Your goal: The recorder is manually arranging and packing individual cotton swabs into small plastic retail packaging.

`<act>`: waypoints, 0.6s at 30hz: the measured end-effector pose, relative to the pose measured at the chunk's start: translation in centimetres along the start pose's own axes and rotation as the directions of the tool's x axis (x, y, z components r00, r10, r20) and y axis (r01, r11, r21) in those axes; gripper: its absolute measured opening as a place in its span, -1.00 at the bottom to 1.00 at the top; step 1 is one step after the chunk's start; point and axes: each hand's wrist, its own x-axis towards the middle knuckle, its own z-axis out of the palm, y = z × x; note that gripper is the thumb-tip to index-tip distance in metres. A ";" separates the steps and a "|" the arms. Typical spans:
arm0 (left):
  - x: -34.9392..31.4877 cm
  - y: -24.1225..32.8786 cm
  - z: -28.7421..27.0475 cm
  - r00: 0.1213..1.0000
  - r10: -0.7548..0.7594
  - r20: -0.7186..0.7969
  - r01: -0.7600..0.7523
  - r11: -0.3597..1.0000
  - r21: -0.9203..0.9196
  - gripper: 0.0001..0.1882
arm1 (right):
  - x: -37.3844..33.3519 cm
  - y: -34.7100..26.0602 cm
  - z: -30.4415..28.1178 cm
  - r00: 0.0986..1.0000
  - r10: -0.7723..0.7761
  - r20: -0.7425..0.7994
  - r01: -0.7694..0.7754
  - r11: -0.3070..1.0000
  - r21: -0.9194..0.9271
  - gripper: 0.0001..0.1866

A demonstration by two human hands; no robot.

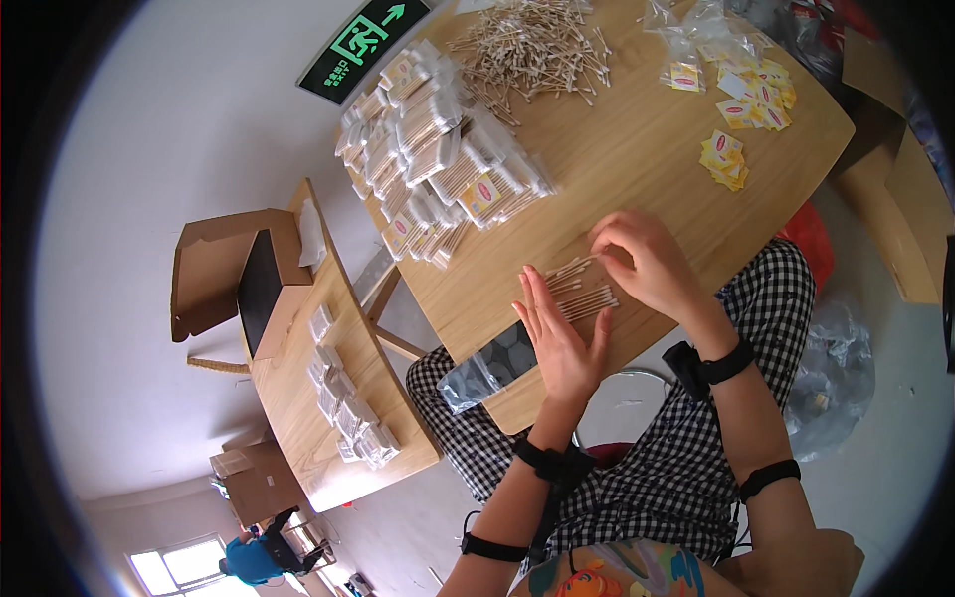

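Several cotton swabs (589, 302) lie side by side in loose rows near the front edge of the wooden table (617, 149). My left hand (565, 350) rests over their left ends, its fingers stretched out and the thumb apart. Close to the right ends of the upper swabs is my right hand (649, 261), its fingers curled in toward the thumb. Whatever those fingertips hold, if anything, is hidden. Beside my left hand, a dark flat plastic-wrapped packet (489, 368) lies at the table's edge.
Clear packs of swabs (428, 149) are stacked at the far left, beside a heap of loose swabs (532, 50). Yellow-and-white cards (724, 159) and clear bags (701, 35) lie at right. Another table (308, 418) holds more packs and a cardboard box (274, 289). A person (257, 559) is far off.
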 end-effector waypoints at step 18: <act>2.5 -1.2 -1.1 0.942 -0.337 0.010 0.223 0.600 -0.768 -0.21 | -0.6 -3.1 4.1 0.891 0.450 -0.062 -0.338 0.748 0.571 -0.57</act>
